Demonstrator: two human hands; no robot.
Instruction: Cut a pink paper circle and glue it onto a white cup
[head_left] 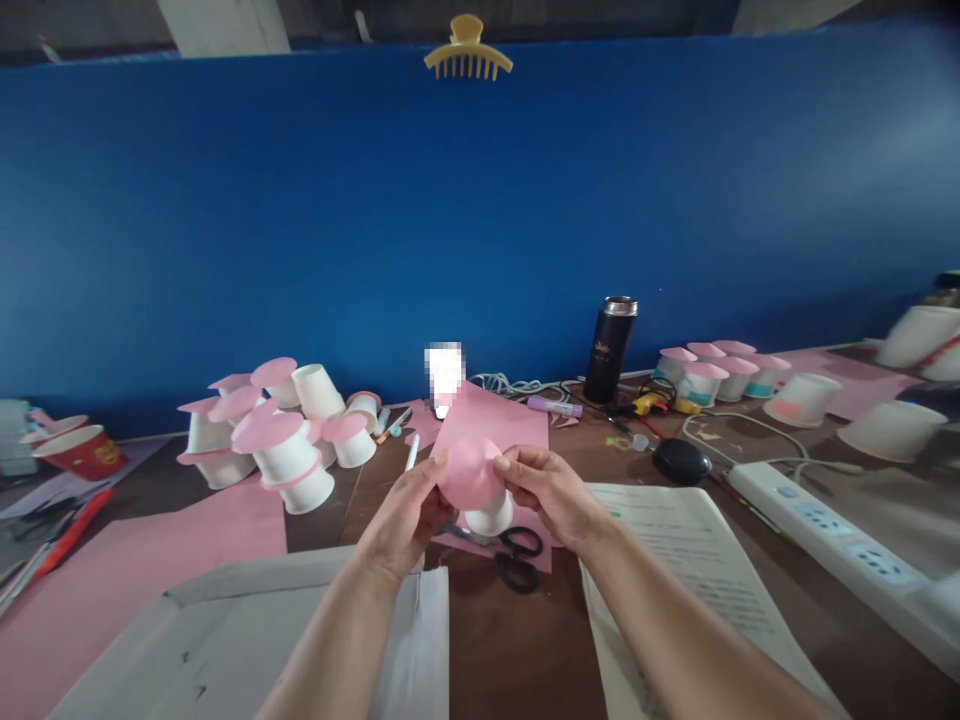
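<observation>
A round pink paper disc [471, 478] is held up between both my hands, with a small crease near its right side. My left hand [405, 510] pinches its left edge between thumb and fingers. On the opposite edge, my right hand [551, 492] grips it the same way. Partly hidden behind and below the disc is an upside-down white paper cup [491, 520]; whether the two touch I cannot tell. Black-handled scissors [517, 556] lie just in front of the cup, over pink paper scraps. A larger pink sheet [517, 420] lies behind the disc.
Stacked white cups with pink discs [281, 450] stand at left, more capped cups [703, 385] at right. Around the desk are a black thermos [611, 350], a glue stick [555, 406], a black mouse [681, 460], a power strip [832, 545] and an open book [690, 580].
</observation>
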